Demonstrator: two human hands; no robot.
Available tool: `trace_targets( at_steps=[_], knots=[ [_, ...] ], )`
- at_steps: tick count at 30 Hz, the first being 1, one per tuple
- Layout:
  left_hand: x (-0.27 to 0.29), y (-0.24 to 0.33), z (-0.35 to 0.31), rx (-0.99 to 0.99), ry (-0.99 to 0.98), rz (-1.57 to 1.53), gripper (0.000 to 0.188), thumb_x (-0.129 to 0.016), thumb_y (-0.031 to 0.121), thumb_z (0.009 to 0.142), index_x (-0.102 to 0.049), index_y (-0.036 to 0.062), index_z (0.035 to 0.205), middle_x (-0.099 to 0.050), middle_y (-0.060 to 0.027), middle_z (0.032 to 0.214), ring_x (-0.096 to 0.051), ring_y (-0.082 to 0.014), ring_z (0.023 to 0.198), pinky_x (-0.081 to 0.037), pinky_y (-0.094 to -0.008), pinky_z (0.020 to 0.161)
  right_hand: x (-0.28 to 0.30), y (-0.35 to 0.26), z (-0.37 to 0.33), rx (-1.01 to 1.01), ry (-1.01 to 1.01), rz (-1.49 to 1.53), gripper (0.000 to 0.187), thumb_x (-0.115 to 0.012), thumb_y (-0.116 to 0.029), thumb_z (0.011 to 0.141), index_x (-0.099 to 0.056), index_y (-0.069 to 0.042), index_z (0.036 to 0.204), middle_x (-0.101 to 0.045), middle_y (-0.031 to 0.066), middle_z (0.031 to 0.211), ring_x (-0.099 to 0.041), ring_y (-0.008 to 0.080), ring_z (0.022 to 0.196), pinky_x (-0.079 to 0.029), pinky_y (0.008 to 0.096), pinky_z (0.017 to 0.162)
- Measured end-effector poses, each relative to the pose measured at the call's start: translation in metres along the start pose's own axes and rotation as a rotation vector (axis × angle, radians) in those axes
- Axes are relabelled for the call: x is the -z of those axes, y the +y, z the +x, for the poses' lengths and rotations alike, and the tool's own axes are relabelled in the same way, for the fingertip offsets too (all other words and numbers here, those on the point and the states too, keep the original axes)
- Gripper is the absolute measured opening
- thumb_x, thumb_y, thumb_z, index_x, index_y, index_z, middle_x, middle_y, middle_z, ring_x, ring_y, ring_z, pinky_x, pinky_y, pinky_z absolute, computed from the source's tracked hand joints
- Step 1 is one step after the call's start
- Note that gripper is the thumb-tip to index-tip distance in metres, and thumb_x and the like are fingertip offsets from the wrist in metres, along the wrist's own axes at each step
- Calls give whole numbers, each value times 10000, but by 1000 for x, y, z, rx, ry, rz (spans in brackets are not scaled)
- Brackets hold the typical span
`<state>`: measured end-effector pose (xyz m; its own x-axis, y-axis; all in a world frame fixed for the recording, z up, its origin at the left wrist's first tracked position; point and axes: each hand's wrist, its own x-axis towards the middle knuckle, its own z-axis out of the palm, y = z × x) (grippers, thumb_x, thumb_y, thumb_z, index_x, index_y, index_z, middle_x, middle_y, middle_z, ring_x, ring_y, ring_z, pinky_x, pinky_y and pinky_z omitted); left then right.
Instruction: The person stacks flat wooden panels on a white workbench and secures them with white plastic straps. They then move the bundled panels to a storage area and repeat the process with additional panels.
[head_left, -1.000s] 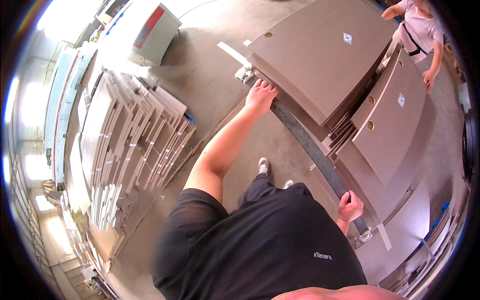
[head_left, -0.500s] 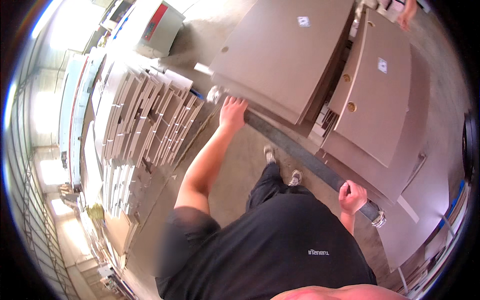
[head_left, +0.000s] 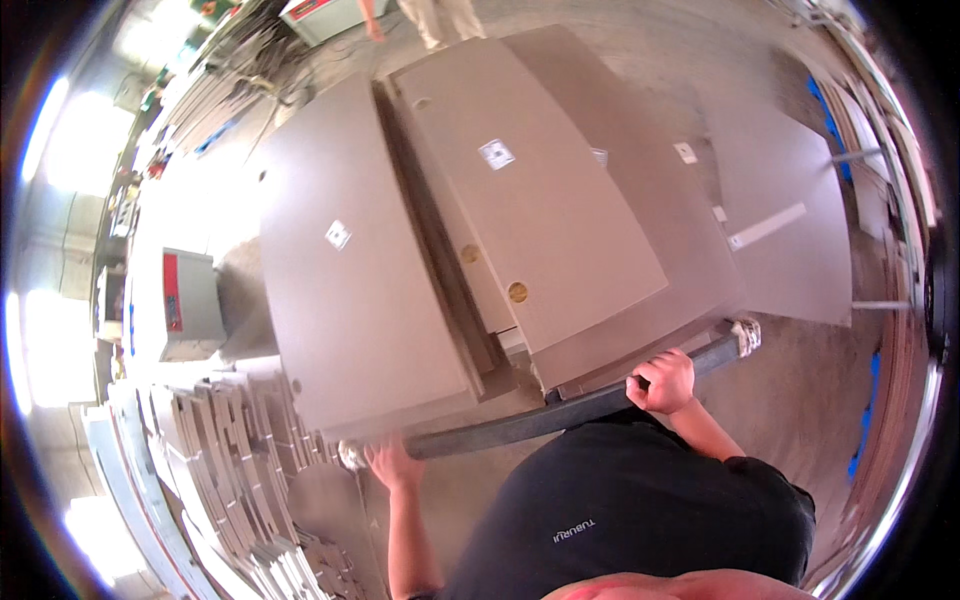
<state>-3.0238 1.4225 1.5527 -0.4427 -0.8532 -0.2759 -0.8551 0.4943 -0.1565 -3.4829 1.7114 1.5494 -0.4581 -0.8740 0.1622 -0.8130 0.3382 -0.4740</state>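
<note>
A long dark grey bar (head_left: 520, 425), apparently the push handle of a loaded cart, runs across in front of my body. Its two ends are wrapped in whitish material. My left hand (head_left: 393, 464) is closed on the bar close to its left end. Toward the right end, my right hand (head_left: 668, 382) grips it with curled fingers. Just beyond the bar lie two side-by-side stacks of brown panels: a left panel (head_left: 350, 270) and a right panel (head_left: 560, 210), each with a white sticker on top. Round holes show in the right one. The cart's base is hidden beneath them.
Bundled board stacks (head_left: 235, 430) stand at the left, with a grey and red cabinet (head_left: 190, 305) beyond. A person's legs (head_left: 440, 20) are at the far side of the panels. To the right lie a flat grey sheet (head_left: 790, 200) and long boards (head_left: 893, 350) along the edge.
My view has turned to the right, so the panels now lie straight ahead and the cabinet has shifted to the left side. Both hands keep their hold on the bar.
</note>
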Motion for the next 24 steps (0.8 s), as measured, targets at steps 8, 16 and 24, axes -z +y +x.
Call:
trace_targets(
  at_steps=[8,16,24],
  knots=[
    [23,29,-64,-72,46,-68,449,-795,280,648,-658,101,1036,-680,-161,1083,-586,-390,1124,-370,-514,1076,77,32,-7,62,-84,-46,280,-733,-364,705,-612,-149,574,-585,45,559,-601,269,555,-485,403,606],
    [57,94,-58,-166,-77,-191,284,-718,212,666,-714,89,922,-715,-165,905,-675,-402,961,-423,-577,1051,133,98,25,80,-106,0,324,-723,-367,722,-571,-130,562,-576,40,569,-607,274,584,-489,394,633],
    [30,148,-127,-228,-51,-139,270,-722,235,669,-701,123,914,-701,-114,847,-691,-358,821,-521,-514,804,158,162,-4,116,-96,50,361,-718,-360,746,-532,-133,536,-562,35,533,-583,270,548,-439,397,594]
  ],
)
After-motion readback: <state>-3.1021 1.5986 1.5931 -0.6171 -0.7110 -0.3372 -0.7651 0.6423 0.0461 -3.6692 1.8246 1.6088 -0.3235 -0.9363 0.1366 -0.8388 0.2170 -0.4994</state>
